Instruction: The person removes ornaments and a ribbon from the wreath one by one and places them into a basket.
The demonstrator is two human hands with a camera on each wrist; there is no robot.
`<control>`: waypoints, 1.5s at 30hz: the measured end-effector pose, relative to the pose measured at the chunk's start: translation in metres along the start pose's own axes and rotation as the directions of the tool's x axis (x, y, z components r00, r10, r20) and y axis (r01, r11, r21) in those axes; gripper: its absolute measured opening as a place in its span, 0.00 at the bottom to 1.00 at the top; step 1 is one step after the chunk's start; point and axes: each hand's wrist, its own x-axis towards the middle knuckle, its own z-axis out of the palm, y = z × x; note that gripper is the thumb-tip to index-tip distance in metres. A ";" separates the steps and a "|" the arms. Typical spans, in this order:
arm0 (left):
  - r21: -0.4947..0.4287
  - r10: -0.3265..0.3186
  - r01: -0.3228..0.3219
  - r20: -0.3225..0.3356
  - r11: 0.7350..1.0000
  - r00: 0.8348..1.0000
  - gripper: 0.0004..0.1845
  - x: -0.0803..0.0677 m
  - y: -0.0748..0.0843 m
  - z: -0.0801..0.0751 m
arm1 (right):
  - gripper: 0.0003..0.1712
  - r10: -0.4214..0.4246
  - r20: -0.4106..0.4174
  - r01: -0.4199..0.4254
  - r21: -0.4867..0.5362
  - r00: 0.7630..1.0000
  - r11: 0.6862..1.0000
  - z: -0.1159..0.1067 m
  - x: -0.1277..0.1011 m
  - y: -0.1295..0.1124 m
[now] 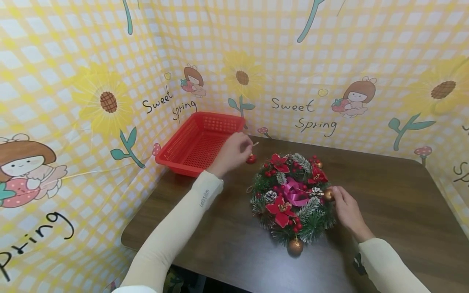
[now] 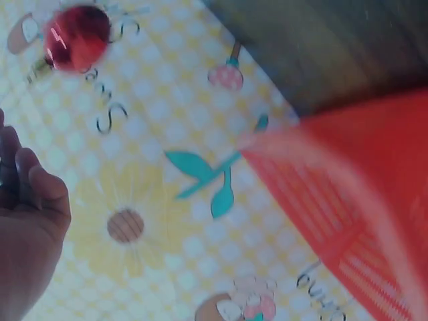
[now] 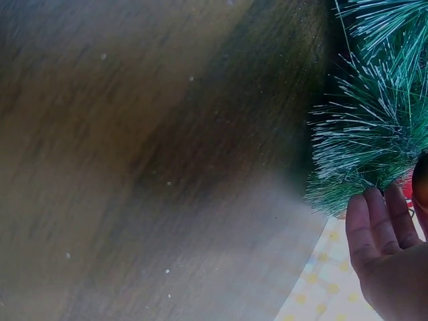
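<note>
A small red bauble (image 1: 251, 158) (image 2: 77, 38) hangs below my left hand (image 1: 234, 152) (image 2: 30, 234), which pinches its string beside the red basket. On the table lies a green Christmas wreath (image 1: 315, 230) (image 3: 374, 134) with red poinsettias, berries, frosted pine cones and a purple ribbon (image 1: 294, 195) at its middle. My right hand (image 1: 347, 209) (image 3: 394, 267) grips a gold bauble (image 1: 328, 194) (image 3: 421, 179) at the wreath's right side, fingertips against the needles. Another gold bauble (image 1: 295, 247) sits at the wreath's near edge.
A red perforated plastic basket (image 1: 176, 167) stands at the table's back left, with nothing visible inside. The dark wooden table (image 1: 395, 195) reaches a yellow checked cloth (image 1: 278, 69) with sunflowers hung along the back and left.
</note>
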 end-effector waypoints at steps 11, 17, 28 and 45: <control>0.028 -0.264 0.268 -0.090 0.963 0.960 0.07 0.001 -0.036 -0.045 | 0.31 -0.003 0.001 0.003 0.014 1.000 1.000 0.001 0.001 0.003; 0.035 -0.350 0.353 -0.055 0.935 0.935 0.08 -0.006 -0.060 -0.050 | 0.32 0.002 0.002 -0.002 0.019 1.000 1.000 0.001 0.001 0.003; 0.010 -0.514 0.514 -0.004 0.858 0.858 0.08 -0.019 -0.091 -0.049 | 0.32 0.014 0.003 -0.014 0.028 1.000 0.999 0.001 0.001 0.005; 0.050 -0.612 0.610 0.095 0.791 0.786 0.05 -0.031 -0.111 -0.048 | 0.32 0.009 0.007 -0.009 0.019 1.000 1.000 0.000 0.001 0.005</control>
